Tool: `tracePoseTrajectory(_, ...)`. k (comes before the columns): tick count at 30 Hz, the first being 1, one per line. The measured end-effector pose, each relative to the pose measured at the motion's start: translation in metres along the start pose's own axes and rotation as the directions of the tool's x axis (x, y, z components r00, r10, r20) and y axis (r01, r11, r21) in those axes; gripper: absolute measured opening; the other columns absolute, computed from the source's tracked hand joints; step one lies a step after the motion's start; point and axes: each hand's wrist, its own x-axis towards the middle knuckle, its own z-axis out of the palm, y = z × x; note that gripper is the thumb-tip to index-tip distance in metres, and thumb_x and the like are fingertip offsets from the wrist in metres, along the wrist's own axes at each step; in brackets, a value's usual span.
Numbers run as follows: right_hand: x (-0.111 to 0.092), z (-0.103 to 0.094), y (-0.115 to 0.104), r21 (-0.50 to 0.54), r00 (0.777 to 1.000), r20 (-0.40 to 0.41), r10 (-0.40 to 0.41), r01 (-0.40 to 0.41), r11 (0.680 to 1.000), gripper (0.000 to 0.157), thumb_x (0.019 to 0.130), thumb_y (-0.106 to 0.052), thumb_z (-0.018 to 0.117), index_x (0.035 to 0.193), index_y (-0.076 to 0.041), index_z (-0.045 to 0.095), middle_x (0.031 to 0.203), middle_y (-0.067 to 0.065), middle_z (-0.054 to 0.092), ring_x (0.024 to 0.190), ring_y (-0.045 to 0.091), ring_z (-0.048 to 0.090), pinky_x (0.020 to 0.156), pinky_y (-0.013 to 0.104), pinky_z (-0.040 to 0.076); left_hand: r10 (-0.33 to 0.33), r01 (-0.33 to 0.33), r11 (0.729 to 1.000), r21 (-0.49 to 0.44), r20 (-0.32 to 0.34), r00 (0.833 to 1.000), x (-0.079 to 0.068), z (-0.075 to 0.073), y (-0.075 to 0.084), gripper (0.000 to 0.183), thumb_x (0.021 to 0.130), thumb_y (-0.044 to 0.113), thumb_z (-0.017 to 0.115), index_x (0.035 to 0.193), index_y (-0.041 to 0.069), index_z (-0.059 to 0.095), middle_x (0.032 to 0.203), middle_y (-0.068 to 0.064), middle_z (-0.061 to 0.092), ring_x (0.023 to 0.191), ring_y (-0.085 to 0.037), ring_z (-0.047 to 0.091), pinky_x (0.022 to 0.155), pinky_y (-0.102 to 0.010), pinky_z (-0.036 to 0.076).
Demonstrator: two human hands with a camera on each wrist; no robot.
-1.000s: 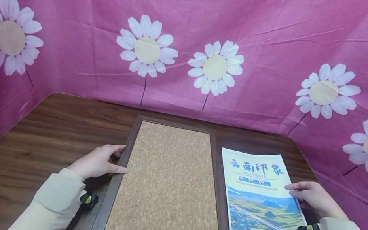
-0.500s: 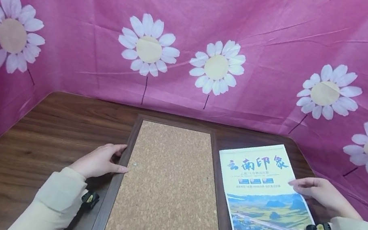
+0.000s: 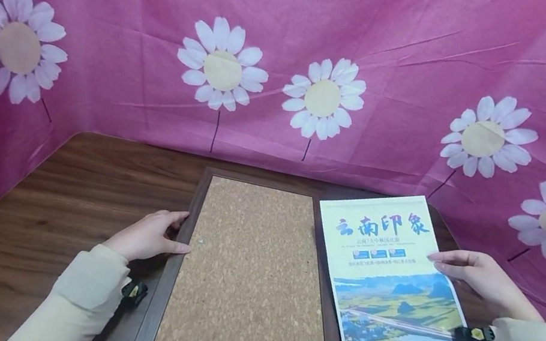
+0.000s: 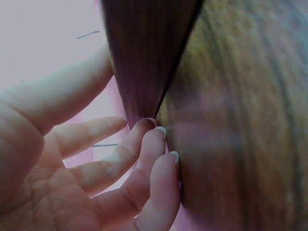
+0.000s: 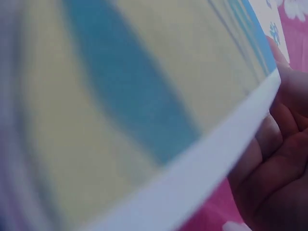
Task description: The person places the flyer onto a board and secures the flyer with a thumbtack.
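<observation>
A cork board (image 3: 254, 277) in a dark brown wooden frame lies on the table, seen in the head view. My left hand (image 3: 143, 236) grips the frame's left side, thumb over the top; the left wrist view shows its other fingertips (image 4: 160, 132) low against the frame's side wall (image 4: 144, 53). To the right, my right hand (image 3: 489, 282) pinches the right edge of a printed landscape poster (image 3: 395, 302) with blue lettering. The poster is turned slightly anticlockwise and appears raised, its left edge by the frame. In the right wrist view, curled fingers (image 5: 269, 137) sit behind the paper's edge.
The brown wood-grain table (image 3: 51, 217) extends left of the board. A pink cloth (image 3: 290, 9) with white daisies hangs around the back and sides. A small black device (image 3: 473, 338) sits at my right wrist, overlapping the poster's edge.
My right hand has raised the poster, turned it slightly anticlockwise and moved it farther back; its top left corner now nears the frame. The left hand and the board stay in place.
</observation>
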Motion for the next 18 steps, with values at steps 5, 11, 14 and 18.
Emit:
tracePoseTrajectory(5,0.003,0.007,-0.015,-0.009,0.999,-0.047,-0.025,0.025,1.0,0.05,0.098,-0.023,0.062,0.134,0.011,0.053,0.103,0.004,0.073,0.078,0.015,0.069,0.07,0.032,0.059,0.007,-0.007,1.0,-0.001,0.001,1.0,0.001,-0.001,0.0,0.08,0.084,0.032,0.079,0.143,-0.009,0.043,0.116,-0.021,0.061,0.108,-0.035,0.056,0.095,-0.053,0.046)
tracePoseTrajectory(11,0.004,0.014,-0.034,-0.066,0.995,-0.073,-0.067,0.062,0.996,0.05,0.098,-0.027,0.062,0.134,0.008,0.056,0.1,-0.005,0.072,0.078,0.014,0.067,0.071,0.029,0.055,0.017,-0.017,1.0,0.002,-0.006,1.0,0.001,0.0,-0.001,0.08,0.083,0.032,0.079,0.143,-0.009,0.043,0.115,-0.02,0.061,0.108,-0.035,0.056,0.095,-0.053,0.046)
tracePoseTrajectory(14,0.005,0.018,-0.042,-0.047,0.995,-0.073,-0.072,0.068,0.997,0.05,0.098,-0.028,0.062,0.134,0.007,0.056,0.1,-0.009,0.072,0.079,0.015,0.068,0.072,0.029,0.055,0.016,-0.016,1.0,0.005,-0.008,1.0,0.002,0.001,-0.001,0.08,0.083,0.032,0.08,0.143,-0.009,0.044,0.115,-0.021,0.061,0.109,-0.035,0.056,0.096,-0.054,0.045)
tracePoseTrajectory(18,0.008,0.022,-0.053,-0.022,0.993,-0.077,-0.088,0.086,0.996,0.049,0.098,-0.029,0.062,0.134,0.006,0.057,0.101,-0.011,0.071,0.081,0.015,0.07,0.074,0.027,0.055,0.007,-0.007,1.0,0.004,-0.004,1.0,0.002,0.0,-0.001,0.081,0.083,0.032,0.079,0.143,-0.008,0.043,0.115,-0.021,0.061,0.107,-0.034,0.057,0.095,-0.053,0.046)
